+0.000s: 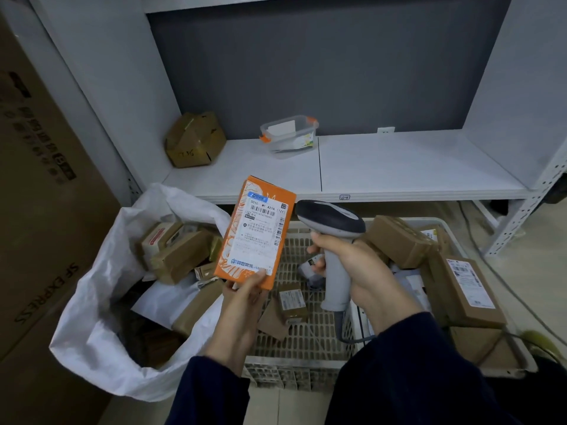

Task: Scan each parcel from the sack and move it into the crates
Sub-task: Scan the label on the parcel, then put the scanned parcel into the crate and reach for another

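My left hand (244, 297) pinches the bottom edge of an orange parcel (256, 231), holding it upright with its white shipping label facing me. My right hand (357, 265) grips the handle of a grey barcode scanner (331, 220), whose dark head sits just right of the parcel's label. Below both hands lies a white slotted crate (306, 335) with several brown parcels inside, most piled at its right. To the left, an open white sack (101, 289) holds several more cardboard parcels.
A white shelf (399, 167) runs behind the crate, carrying a crumpled brown box (194, 139) and a clear plastic container (288, 134) with orange clips. A large SF Express carton (40, 210) stands at the left. A cable trails on the floor at right.
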